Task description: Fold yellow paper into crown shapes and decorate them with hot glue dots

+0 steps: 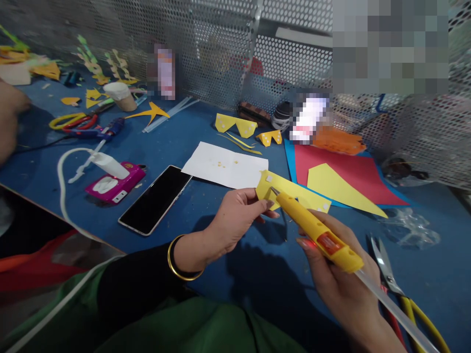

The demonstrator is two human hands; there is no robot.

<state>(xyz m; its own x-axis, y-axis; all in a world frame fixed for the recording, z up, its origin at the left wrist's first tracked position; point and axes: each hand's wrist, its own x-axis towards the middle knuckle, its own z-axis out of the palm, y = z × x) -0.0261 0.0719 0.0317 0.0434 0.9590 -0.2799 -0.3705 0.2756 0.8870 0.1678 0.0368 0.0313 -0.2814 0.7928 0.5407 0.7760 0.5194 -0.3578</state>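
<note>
My left hand (231, 218) pinches the near end of a yellow paper strip (294, 191) with small white squares stuck on it. My right hand (340, 274) is wrapped round a yellow glue gun (316, 230) with a clear glue stick out of its back. The gun's metal tip touches the strip right next to my left fingers. Both hands hover just above the blue table (206, 206).
A black phone (154, 198), a white sheet (226, 165), a pink power strip (116, 184) and red and yellow paper (346, 179) lie ahead. Yellow-handled scissors (401, 289) rest at right. A second glue gun (105, 131), scissors and paper cut-outs sit far left, near another person's hand (9, 120). Perforated metal screens stand behind.
</note>
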